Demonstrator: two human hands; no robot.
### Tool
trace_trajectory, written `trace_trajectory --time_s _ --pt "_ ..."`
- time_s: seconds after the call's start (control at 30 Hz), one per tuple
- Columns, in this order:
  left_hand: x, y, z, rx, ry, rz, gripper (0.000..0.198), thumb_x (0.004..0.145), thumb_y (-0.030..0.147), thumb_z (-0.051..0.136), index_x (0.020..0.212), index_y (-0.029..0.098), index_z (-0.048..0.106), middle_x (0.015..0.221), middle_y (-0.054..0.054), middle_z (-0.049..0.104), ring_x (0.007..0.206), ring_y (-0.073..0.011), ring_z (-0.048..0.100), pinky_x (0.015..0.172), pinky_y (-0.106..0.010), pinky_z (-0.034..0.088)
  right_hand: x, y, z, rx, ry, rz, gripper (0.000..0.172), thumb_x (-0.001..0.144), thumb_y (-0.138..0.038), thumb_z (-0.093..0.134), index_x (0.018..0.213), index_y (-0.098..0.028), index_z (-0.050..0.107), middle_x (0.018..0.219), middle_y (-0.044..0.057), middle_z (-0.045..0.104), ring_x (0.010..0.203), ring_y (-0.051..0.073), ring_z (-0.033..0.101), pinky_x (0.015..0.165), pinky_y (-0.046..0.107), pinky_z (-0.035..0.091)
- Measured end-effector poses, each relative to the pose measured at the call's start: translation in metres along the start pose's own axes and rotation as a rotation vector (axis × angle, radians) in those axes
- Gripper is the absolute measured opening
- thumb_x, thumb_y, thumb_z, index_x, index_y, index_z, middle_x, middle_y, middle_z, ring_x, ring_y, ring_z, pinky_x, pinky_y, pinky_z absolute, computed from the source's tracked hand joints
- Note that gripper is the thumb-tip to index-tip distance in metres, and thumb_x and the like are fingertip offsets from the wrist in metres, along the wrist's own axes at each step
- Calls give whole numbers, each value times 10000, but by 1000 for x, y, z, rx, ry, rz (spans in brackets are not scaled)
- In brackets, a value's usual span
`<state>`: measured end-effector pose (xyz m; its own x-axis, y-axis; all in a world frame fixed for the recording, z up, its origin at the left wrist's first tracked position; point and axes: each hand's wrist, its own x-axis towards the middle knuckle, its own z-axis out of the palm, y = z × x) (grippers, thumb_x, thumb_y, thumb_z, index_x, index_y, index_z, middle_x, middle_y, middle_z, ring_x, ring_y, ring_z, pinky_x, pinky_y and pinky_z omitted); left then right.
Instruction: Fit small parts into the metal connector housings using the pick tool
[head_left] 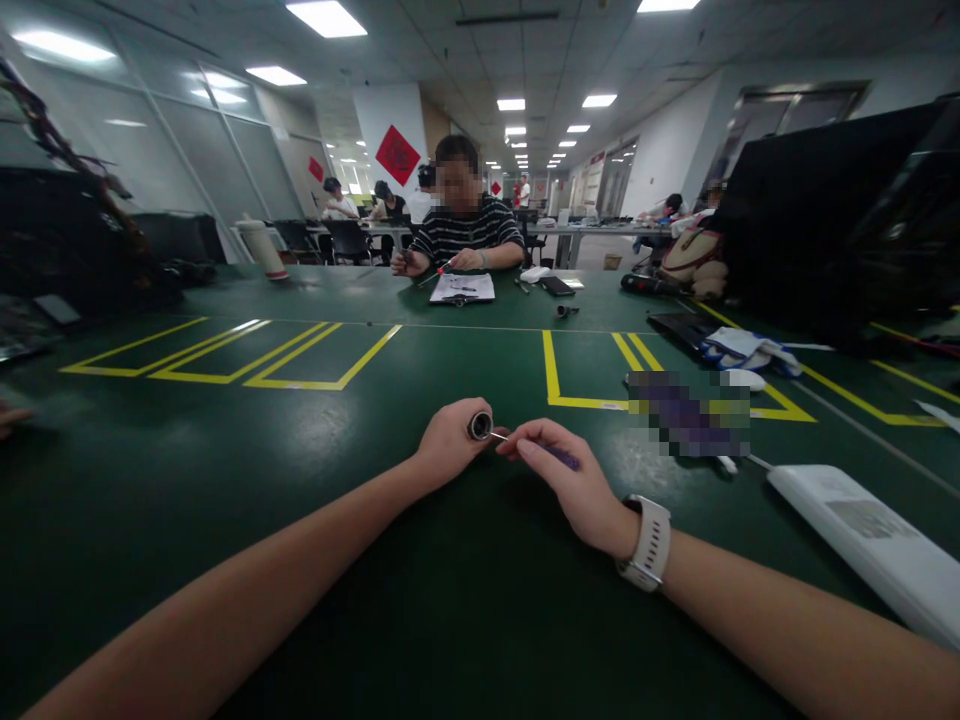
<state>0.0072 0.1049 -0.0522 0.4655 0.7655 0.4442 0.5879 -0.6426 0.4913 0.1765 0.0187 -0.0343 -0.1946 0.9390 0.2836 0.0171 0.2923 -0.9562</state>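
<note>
— Our left hand (450, 440) is closed around a small dark cylindrical part (480, 426), its open end facing us, held just above the green table (225, 500). Our right hand (570, 480) pinches a thin purple-handled tool (559, 457), its metal tip at the cylinder's rim.

— If we push off-axis, the tip could skid off the rim into our left fingers, we'd judge.

— And a loosened grip would let the part roll toward the white box (862, 535). The person in the striped shirt (465, 232) sits well apart.
</note>
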Motion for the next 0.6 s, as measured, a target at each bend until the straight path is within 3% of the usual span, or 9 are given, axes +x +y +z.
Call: trace_trajectory --time_s 0.23,0.47,0.6 --pt "0 1 0 -49 -23 111 110 735 193 577 668 155 498 644 37 495 591 -103 467 541 -219 350 -6 1 1 -150 2 -37 144 880 -284 473 889 -201 590 926 30 612 888 177 576 793 345 443" --pt "-1 3 2 0 -40 161 165 768 222 571 648 161 476 623 36 469 589 -107 453 544 -225 341 -10 -7 5 -495 28 -156 137 867 -240 474 885 -187 599 863 48 615 819 186 560 741 352 436" --pt "-1 3 2 33 -73 232 155 783 203 557 659 162 474 629 34 463 599 -108 451 563 -230 344 -8 -9 2 -471 20 -159 157 855 -234 471 815 -178 612 822 50 623 775 185 563 713 348 433"
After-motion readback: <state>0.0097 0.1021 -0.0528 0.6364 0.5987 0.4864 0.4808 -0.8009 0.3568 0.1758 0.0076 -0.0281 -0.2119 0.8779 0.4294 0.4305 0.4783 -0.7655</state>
